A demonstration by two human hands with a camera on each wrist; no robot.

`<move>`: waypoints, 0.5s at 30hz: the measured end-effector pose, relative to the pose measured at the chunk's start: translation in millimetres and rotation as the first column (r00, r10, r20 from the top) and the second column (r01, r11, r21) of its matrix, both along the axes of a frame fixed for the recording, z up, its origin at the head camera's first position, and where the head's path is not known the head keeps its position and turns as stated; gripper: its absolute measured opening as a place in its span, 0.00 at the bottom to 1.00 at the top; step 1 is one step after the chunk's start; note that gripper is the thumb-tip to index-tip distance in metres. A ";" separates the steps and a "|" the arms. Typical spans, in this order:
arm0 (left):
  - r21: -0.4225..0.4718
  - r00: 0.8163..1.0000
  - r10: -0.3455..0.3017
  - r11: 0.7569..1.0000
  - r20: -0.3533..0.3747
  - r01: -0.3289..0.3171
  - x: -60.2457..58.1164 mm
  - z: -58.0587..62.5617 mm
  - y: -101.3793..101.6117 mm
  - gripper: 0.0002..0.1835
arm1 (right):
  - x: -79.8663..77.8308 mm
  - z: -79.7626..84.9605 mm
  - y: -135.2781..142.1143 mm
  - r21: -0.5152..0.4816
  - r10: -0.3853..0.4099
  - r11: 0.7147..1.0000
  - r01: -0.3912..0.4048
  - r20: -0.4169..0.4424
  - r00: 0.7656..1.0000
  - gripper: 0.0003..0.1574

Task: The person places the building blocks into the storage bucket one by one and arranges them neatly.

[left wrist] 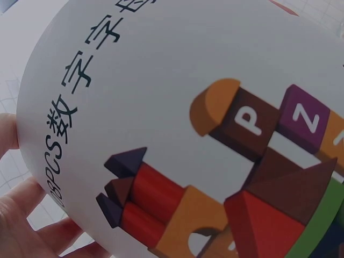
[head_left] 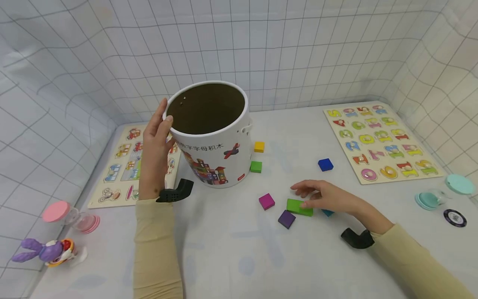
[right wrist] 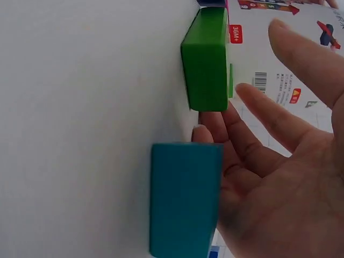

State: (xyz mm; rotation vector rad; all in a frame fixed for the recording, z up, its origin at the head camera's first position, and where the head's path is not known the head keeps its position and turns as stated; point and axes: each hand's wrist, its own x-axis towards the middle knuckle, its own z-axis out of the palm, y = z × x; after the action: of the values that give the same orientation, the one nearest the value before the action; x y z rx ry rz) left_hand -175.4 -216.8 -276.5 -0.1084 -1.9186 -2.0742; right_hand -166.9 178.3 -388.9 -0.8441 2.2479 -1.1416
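My left hand (head_left: 164,114) grips the rim of a white toy-block bucket (head_left: 213,149), thumb inside the rim, and holds it tilted with its dark, empty inside facing me. The left wrist view is filled by the bucket wall (left wrist: 161,107), with fingers (left wrist: 27,215) at the lower left. My right hand (head_left: 300,197) hovers low over a long green block (head_left: 296,207), fingers spread and the thumb at the block's end. In the right wrist view the green block (right wrist: 205,59) and a teal block (right wrist: 185,199) lie under the open palm (right wrist: 279,177).
Loose blocks lie around: magenta (head_left: 267,201), purple (head_left: 286,219), blue (head_left: 325,164), small green (head_left: 255,167), yellow (head_left: 259,146). A number puzzle board (head_left: 381,141) lies at right and a picture puzzle (head_left: 127,170) at left. A pink jar (head_left: 71,216), a toy (head_left: 48,251) and a teal jar (head_left: 429,200) sit near the edges.
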 end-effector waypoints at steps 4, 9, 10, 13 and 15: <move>0.009 1.000 -0.007 1.000 -0.003 0.007 0.5 -0.3 -0.1 0.25 | 12.0 -1.5 -2.4 0.110 0.037 0.994 -0.023 -0.124 0.992 0.35; 0.010 1.000 -0.013 1.000 -0.008 0.013 0.8 0.0 -0.2 0.25 | 15.8 0.2 -9.2 0.166 0.017 0.986 0.025 -0.246 0.969 0.31; 0.008 1.000 -0.012 1.000 -0.010 0.012 0.8 0.0 -0.2 0.25 | 14.0 -0.2 -9.5 0.161 0.005 0.986 0.038 -0.257 0.966 0.30; 0.003 1.000 -0.008 1.000 -0.016 0.008 0.3 0.1 0.0 0.25 | 5.8 -3.0 -8.2 0.126 -0.035 0.989 0.071 -0.268 0.963 0.26; 0.003 1.000 -0.009 1.000 -0.013 0.009 -0.1 0.1 0.5 0.25 | 0.1 -4.7 -6.8 0.105 -0.052 0.991 0.081 -0.251 0.967 0.24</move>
State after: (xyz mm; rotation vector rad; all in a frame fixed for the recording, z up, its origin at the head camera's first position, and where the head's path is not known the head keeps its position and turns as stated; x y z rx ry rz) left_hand -175.5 -216.3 -276.4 -0.1297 -1.9110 -2.0766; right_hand -166.8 171.5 -393.7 -0.9140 2.5363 -0.9699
